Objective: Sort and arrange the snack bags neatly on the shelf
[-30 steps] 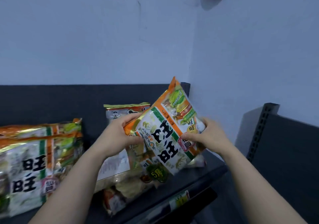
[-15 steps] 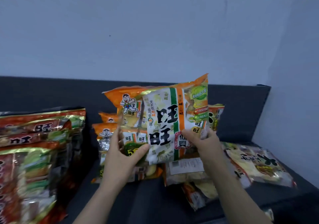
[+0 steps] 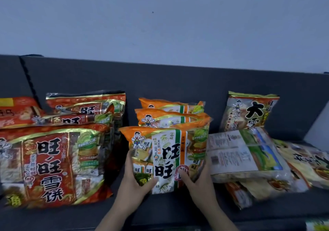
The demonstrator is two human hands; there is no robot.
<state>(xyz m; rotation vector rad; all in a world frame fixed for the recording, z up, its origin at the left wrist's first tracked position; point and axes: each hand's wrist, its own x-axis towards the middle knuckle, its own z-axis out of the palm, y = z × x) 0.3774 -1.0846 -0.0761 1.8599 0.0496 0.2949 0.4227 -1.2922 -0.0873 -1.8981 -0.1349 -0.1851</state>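
An orange-and-white snack bag [image 3: 167, 152] stands upright on the dark shelf [image 3: 160, 211], at the front of a row of two matching orange bags [image 3: 160, 118]. My left hand [image 3: 137, 182] grips its lower left edge and my right hand [image 3: 197, 179] grips its lower right edge. To the left stands a row of large red snack bags [image 3: 53, 166]. To the right, several bags lie flat in a loose pile [image 3: 249, 159], one showing its white back label.
A yellow-green bag [image 3: 249, 113] leans upright against the shelf's dark back panel [image 3: 169, 85] at the right. A pale wall [image 3: 160, 26] rises above the panel. The shelf's front edge runs along the bottom of the view.
The orange bag came down from mid-air and now stands on the shelf in front of the matching bags. The view has swung left from the shelf's right corner.
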